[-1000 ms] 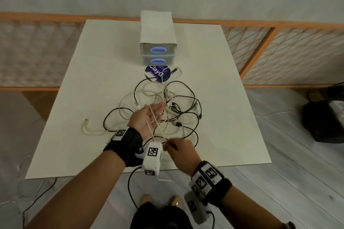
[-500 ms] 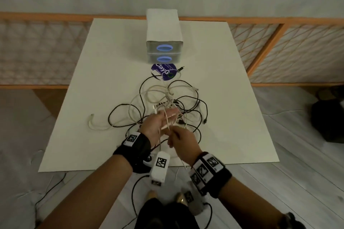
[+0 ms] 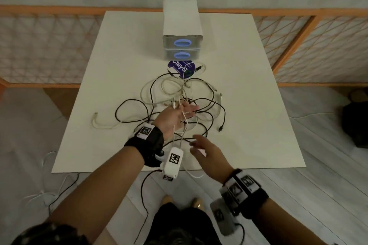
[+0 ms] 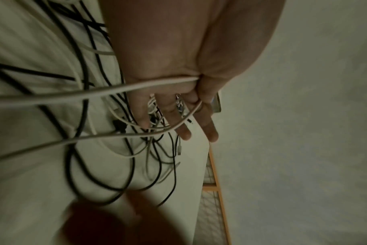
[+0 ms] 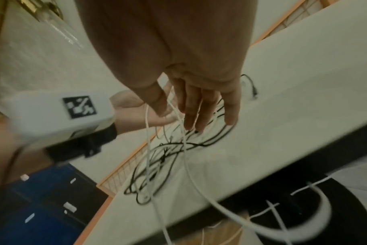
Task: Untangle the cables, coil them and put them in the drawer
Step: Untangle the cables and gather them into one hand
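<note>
A tangle of black and white cables (image 3: 179, 93) lies mid-table on the white table (image 3: 119, 55). My left hand (image 3: 175, 117) hovers over it, palm up and fingers straight. A thin white cable (image 3: 173, 135) is pinched in its thumb crease (image 4: 197, 79) and looped round a finger. That cable (image 5: 191, 174) hangs down over the table's near edge. My right hand (image 3: 201, 145) is nearer me, fingers spread and holding nothing; the white cable brushes past its fingers (image 5: 189, 112). A small white two-drawer unit (image 3: 182, 42) with blue ring handles stands behind, both drawers shut.
A round purple sticker (image 3: 180, 68) lies just in front of the drawer unit. Orange-framed lattice panels (image 3: 318, 49) run behind and to the right. A dark bag (image 3: 354, 125) sits on the floor right; loose cables (image 3: 49, 191) lie on the floor left.
My right hand has let go of the white cable at my left palm, opened, and pulled back toward me. My left hand still holds the cable.
</note>
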